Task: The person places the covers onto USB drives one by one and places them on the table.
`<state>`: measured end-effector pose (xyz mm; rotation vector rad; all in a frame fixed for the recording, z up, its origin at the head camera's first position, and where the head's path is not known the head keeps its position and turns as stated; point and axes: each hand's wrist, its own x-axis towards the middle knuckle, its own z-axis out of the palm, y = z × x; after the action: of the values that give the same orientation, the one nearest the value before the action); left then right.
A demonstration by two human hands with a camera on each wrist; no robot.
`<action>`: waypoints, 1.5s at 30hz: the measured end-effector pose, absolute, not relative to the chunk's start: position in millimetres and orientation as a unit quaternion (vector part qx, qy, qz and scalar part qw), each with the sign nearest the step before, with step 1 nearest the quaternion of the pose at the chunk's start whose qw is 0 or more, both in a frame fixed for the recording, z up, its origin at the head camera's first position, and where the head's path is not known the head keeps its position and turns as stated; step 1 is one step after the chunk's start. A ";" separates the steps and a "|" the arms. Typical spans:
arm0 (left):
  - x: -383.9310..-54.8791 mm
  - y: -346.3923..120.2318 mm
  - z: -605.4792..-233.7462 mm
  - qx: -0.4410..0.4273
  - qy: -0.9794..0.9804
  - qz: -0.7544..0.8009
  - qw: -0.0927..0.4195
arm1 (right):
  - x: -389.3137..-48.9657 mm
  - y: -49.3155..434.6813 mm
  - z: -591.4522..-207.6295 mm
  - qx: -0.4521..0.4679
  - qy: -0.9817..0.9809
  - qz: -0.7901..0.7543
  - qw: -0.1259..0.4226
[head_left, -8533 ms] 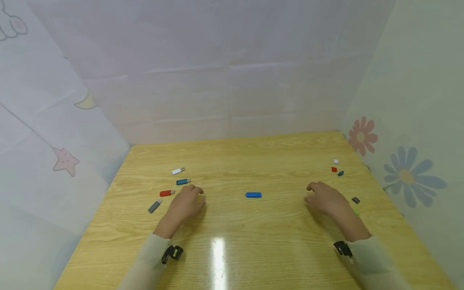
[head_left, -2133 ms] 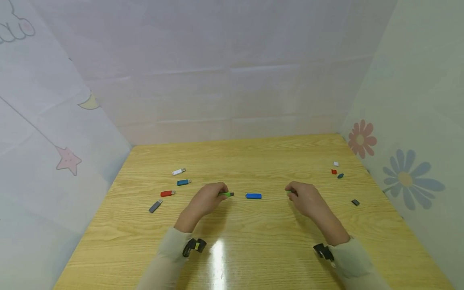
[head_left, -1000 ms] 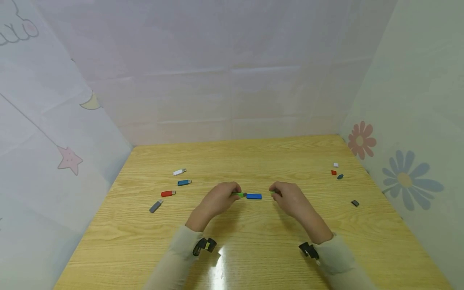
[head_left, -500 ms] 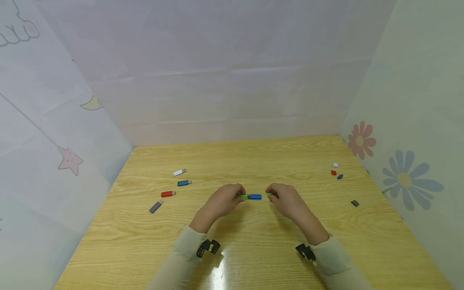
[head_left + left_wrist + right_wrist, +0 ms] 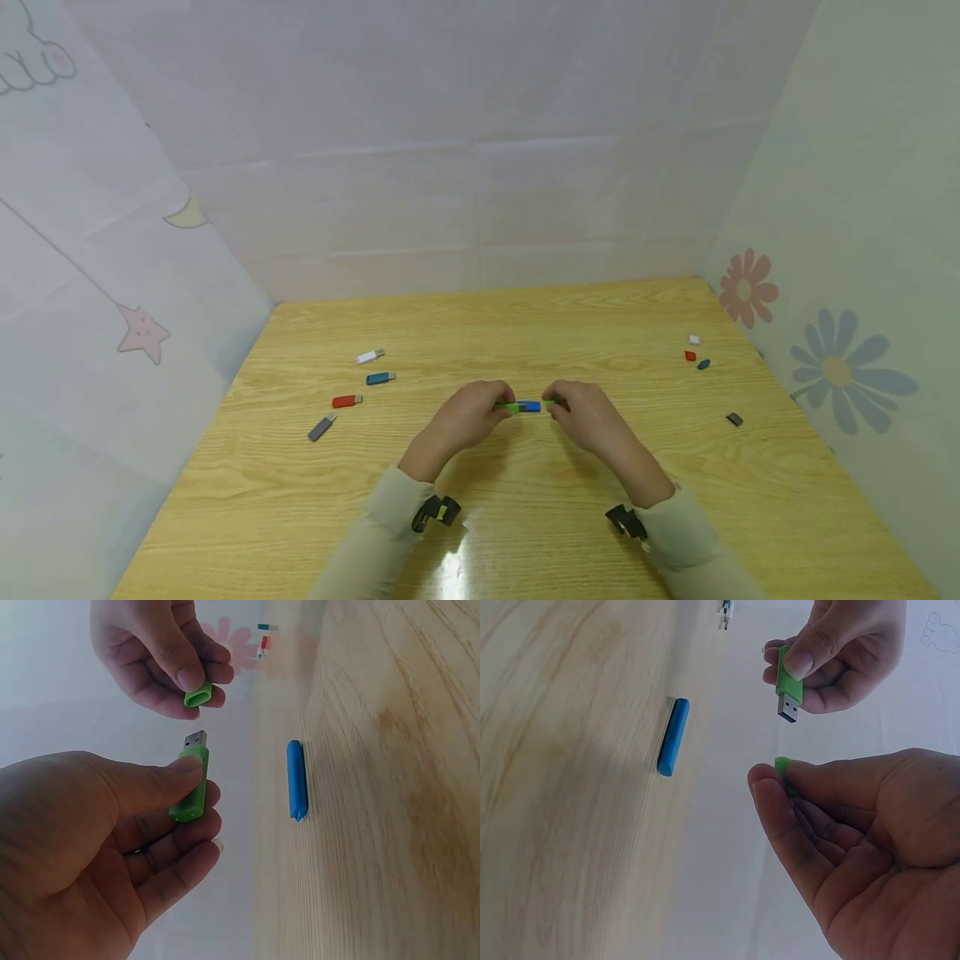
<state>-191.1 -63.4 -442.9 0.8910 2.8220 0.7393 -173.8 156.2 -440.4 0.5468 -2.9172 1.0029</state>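
Observation:
My left hand (image 5: 468, 415) pinches a green USB stick (image 5: 193, 780) between thumb and fingers, its bare metal plug (image 5: 196, 739) pointing toward the other hand. My right hand (image 5: 588, 415) pinches the small green cap (image 5: 198, 695), whose hollow end faces the plug. A short gap separates cap and plug in both wrist views. Both are held up above the table. On the wood, a blue capped USB stick (image 5: 531, 407) lies beyond the hands; in the head view the green stick partly overlaps it.
At left on the wooden table (image 5: 480, 333) lie uncapped USB sticks: white (image 5: 369, 357), teal (image 5: 380, 378), red (image 5: 347, 401) and grey (image 5: 322, 427). Loose caps lie at right: white (image 5: 694, 340), red (image 5: 690, 356), teal (image 5: 703, 364) and dark grey (image 5: 734, 419). Cloth-like walls surround the table.
Earlier the hands were apart and holding nothing; then the left took the green USB stick and the right its cap. Both have since moved inward, bringing plug and cap close together.

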 end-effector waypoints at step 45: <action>-184.9 -57.8 -440.0 0.299 0.923 0.238 0.044 | -167.5 135.7 -437.8 0.202 -0.921 0.332 -0.003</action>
<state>-184.9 -57.8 -440.0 0.9127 2.8215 0.7262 -167.5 135.7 -437.8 0.6350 -2.8990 1.0459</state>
